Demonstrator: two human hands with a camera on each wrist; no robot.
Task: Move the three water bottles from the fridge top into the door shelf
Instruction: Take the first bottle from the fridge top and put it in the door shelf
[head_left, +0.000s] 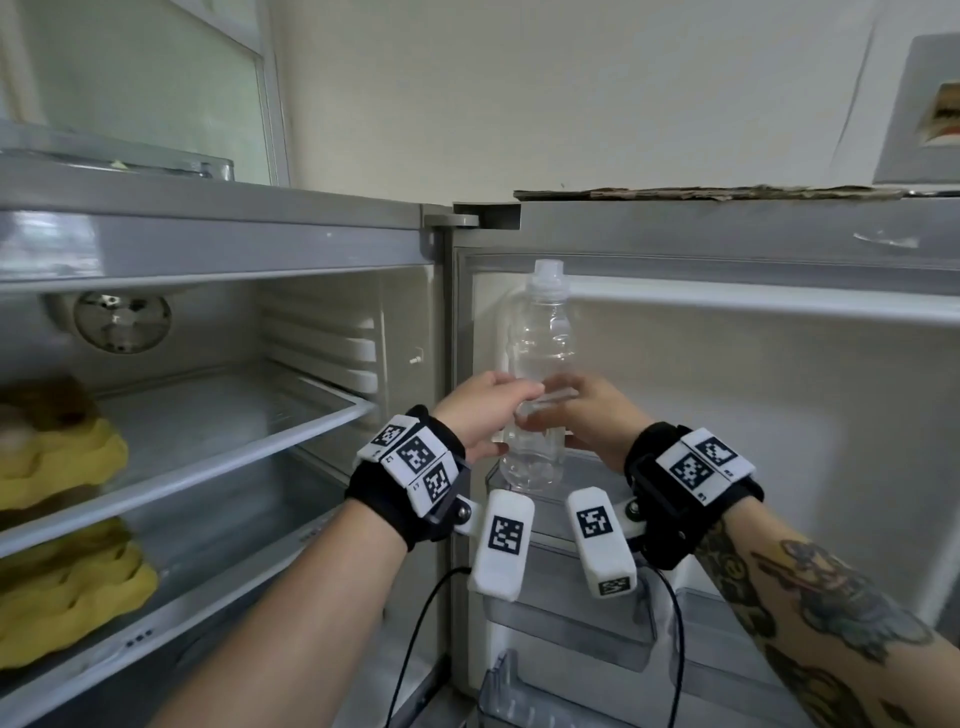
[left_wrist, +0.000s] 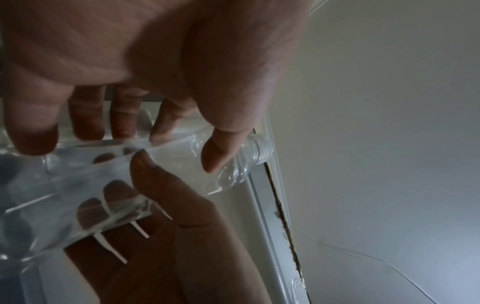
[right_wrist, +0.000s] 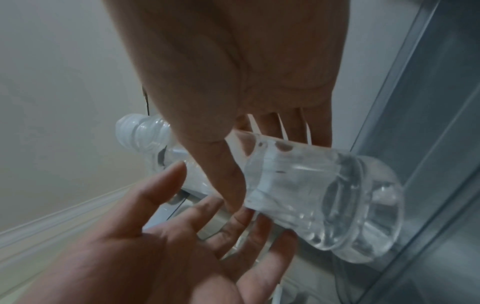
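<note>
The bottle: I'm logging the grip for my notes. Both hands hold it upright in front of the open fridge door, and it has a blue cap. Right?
Not quite: the cap is clear-white, not blue, as the head view shows. The rest stands: both the left hand and the right hand hold the bottle upright in front of the open fridge door.

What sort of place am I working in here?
Likely a home kitchen, at an open fridge: wire shelves inside it, door shelf on the right, and both hands around a water bottle by the door.
</note>
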